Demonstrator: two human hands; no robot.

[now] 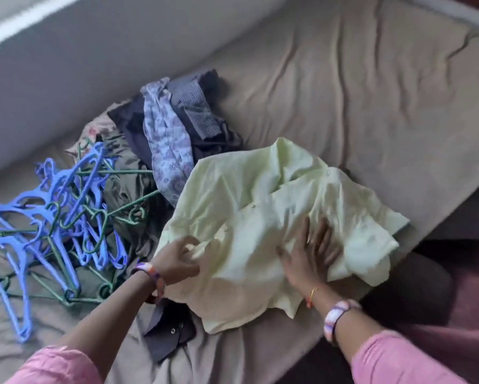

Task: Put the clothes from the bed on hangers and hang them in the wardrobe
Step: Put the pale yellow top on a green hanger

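Note:
A pale yellow-green shirt (260, 212) lies spread and crumpled on the bed (371, 92), near its front edge. My left hand (177, 259) pinches a fold of the shirt at its left side. My right hand (310, 253) presses flat on the shirt with fingers spread. A tangle of blue and green plastic hangers (53, 217) lies on the bed to the left. Behind the shirt is a pile of clothes (174, 126): dark pieces, a striped one, a floral blue-white one (166, 145) and an olive one (127, 184).
A dark grey garment with a snap button (169, 333) lies partly under the shirt by my left forearm. A grey wall (80, 51) runs along the bed's far side. A dark reddish floor (454, 273) shows at the right, past the bed's edge. No wardrobe is in view.

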